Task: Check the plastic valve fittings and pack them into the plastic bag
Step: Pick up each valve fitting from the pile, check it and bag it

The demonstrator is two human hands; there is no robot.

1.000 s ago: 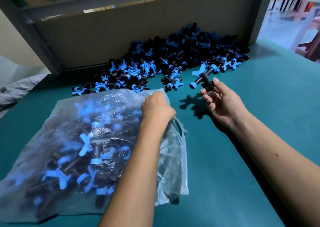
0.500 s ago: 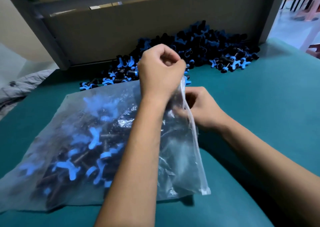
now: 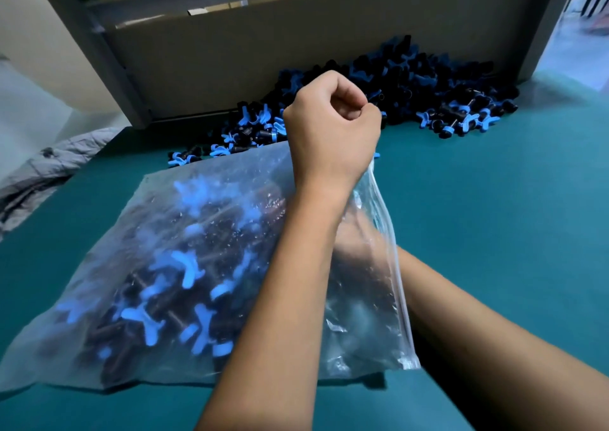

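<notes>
Left hand: the left hand is raised above the tabletop, fingers curled tight into a fist that pinches the upper edge of the plastic bag at its mouth and lifts it.
Right hand: the right hand is inside the bag's open mouth, seen only as a blur through the clear film; whether its fingers are curled or straight, or hold anything, I cannot tell. Its forearm enters from the lower right.
Bag: the plastic bag lies flat on the tabletop on the near left side, its mouth on the right edge pulled up by the left hand.
Fittings in bag: black fittings with light blue wing handles fill the bag, heaped towards its lower left.
Loose fittings: a pile of the same black and blue fittings lies at the far side of the tabletop, against a grey-brown board.
Tabletop: teal surface under everything.
Left edge: crumpled grey cloth lies beyond the tabletop.
</notes>
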